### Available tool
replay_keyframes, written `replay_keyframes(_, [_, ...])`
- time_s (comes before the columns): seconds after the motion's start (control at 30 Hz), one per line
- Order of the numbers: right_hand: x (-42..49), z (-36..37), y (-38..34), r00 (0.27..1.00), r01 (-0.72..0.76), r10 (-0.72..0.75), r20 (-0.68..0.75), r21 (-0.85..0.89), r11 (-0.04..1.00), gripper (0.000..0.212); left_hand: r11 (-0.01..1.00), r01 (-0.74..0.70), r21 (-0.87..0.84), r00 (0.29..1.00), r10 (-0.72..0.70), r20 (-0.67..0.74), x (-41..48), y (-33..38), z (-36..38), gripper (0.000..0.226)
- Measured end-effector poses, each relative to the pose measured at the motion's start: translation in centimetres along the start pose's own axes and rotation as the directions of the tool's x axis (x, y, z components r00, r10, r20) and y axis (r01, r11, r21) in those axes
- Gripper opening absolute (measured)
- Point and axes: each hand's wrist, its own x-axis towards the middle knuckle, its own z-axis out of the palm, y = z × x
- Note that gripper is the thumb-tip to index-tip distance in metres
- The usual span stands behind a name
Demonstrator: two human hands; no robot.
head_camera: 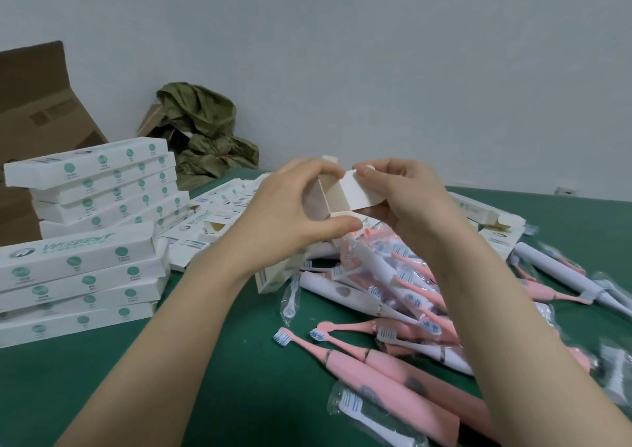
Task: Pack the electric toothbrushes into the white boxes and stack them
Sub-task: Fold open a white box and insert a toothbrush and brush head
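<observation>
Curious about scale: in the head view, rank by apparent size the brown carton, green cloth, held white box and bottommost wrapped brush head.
1. brown carton, though cropped.
2. green cloth.
3. held white box and wrapped brush head: alike; the box is partly covered, the brush head nearest the camera, so unranked.

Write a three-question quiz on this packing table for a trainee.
1. True or false: the left hand and the right hand both hold the white box, whose end flap is open.
2. The stacks of closed boxes lie: A) on the person's left, B) on the person's right, C) under the toothbrushes.
3. Fill in: the loose toothbrushes on the green table are white or ____.

Key: 1 true; 2 A; 3 pink.
</observation>
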Motion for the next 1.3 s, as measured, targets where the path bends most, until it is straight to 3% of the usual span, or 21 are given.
replay_keyframes(0.13, [0.5, -0.5, 0.2, 1.0, 0.014, -0.012, -0.014, 0.094, 0.996, 0.011, 0.982, -0.093, 0.164, 0.992, 0.076, 0.102, 2.2, 0.5, -0.9, 0.05])
replay_keyframes(0.23, [0.8, -0.6, 0.0, 0.998, -0.06, 0.055, 0.029, 0.202, 0.978, 0.03, 0.958, -0.123, 0.26, 0.991, 0.103, 0.091, 3.3, 0.7, -1.5, 0.039])
replay_keyframes(0.3, [0.7, -0.9, -0.1, 0.994, -0.108, 0.108, 0.003, 0.059, 0.992, 0.037, 0.955, -0.097, 0.282, 0.995, 0.1, 0.002, 3.5, 0.7, -2.0, 0.035])
replay_keyframes(0.33, [0.6, -1.3, 0.1, 0.995, -0.102, 0.098, -0.033, -0.192, 0.976, 0.034, 0.953, -0.085, 0.291, 0.994, 0.101, -0.039, 3.5, 0.6, -2.3, 0.035])
replay_keyframes(0.37, [0.4, -1.6, 0.4, 0.996, -0.094, 0.078, -0.053, -0.53, 0.843, 0.029, 0.952, -0.08, 0.296, 0.992, 0.106, -0.07, 3.6, 0.5, -2.6, 0.035])
replay_keyframes(0.4, [0.1, -1.9, 0.7, 0.995, -0.083, 0.09, -0.038, -0.811, 0.579, 0.026, 0.954, -0.08, 0.29, 0.989, 0.113, -0.097, 3.6, 0.4, -3.0, 0.034])
replay_keyframes(0.43, [-0.3, -2.0, 1.2, 0.986, -0.063, 0.168, -0.012, -0.951, 0.302, 0.026, 0.959, -0.084, 0.269, 0.985, 0.12, -0.121, 3.6, 0.3, -3.4, 0.034])
replay_keyframes(0.47, [-0.8, -1.8, 1.6, 0.961, -0.038, 0.277, -0.012, -0.995, 0.091, 0.031, 0.967, -0.087, 0.239, 0.982, 0.124, -0.145, 3.6, 0.3, -3.7, 0.033])
replay_keyframes(0.53, [-1.2, -0.9, 2.5, 0.908, 0.011, 0.417, -0.037, -0.993, -0.114, 0.043, 0.983, -0.088, 0.161, 0.976, 0.117, -0.183, 3.8, 0.2, -4.0, 0.033])
replay_keyframes(0.6, [-1.0, -0.4, 3.2, 0.909, 0.031, 0.414, -0.054, -0.98, -0.196, 0.048, 0.99, -0.082, 0.11, 0.974, 0.103, -0.201, 3.9, 0.0, -3.9, 0.034])
replay_keyframes(0.67, [-0.4, -0.8, 3.4, 0.932, 0.007, 0.359, -0.046, -0.989, -0.145, 0.033, 0.993, -0.067, 0.096, 0.977, 0.085, -0.194, 4.1, -0.3, -3.6, 0.034])
replay_keyframes(0.73, [0.0, -1.6, 3.0, 0.938, -0.034, 0.345, -0.031, -0.999, 0.004, 0.022, 0.994, -0.05, 0.096, 0.982, 0.066, -0.176, 4.3, -0.7, -3.5, 0.035])
replay_keyframes(0.87, [0.3, -3.9, 1.2, 0.965, -0.044, 0.261, 0.033, -0.958, 0.284, 0.021, 0.994, -0.018, 0.11, 0.984, 0.037, -0.174, 4.3, -1.5, -3.2, 0.035])
replay_keyframes(0.93, [0.3, -5.3, 0.4, 0.984, -0.073, 0.178, 0.019, -0.863, 0.5, 0.011, 0.994, -0.009, 0.106, 0.982, 0.028, -0.186, 4.4, -1.7, -3.1, 0.033])
replay_keyframes(1.0, [0.1, -6.6, -0.4, 0.997, -0.075, 0.05, -0.057, -0.645, 0.76, 0.012, 0.993, 0.007, 0.118, 0.983, 0.015, -0.182, 4.4, -2.0, -2.8, 0.033])
replay_keyframes(1.03, [0.1, -7.1, -0.7, 0.993, -0.039, -0.03, -0.118, -0.536, 0.843, 0.015, 0.992, 0.012, 0.129, 0.985, 0.01, -0.174, 4.5, -2.1, -2.7, 0.034])
replay_keyframes(1.17, [0.3, -7.7, -1.8, 0.898, 0.152, -0.194, -0.395, -0.137, 0.979, 0.031, 0.986, 0.02, 0.166, 0.993, -0.001, -0.116, 4.7, -2.6, -1.7, 0.037])
replay_keyframes(1.23, [0.4, -7.5, -1.9, 0.829, 0.279, -0.222, -0.513, 0.035, 0.96, 0.042, 0.978, 0.034, 0.207, 0.998, -0.023, -0.056, 4.8, -2.9, -0.9, 0.04])
replay_keyframes(1.3, [0.4, -7.0, -2.0, 0.761, 0.402, -0.274, -0.588, 0.096, 0.911, 0.041, 0.973, 0.047, 0.225, 0.999, -0.049, 0.0, 5.0, -3.4, -0.2, 0.04])
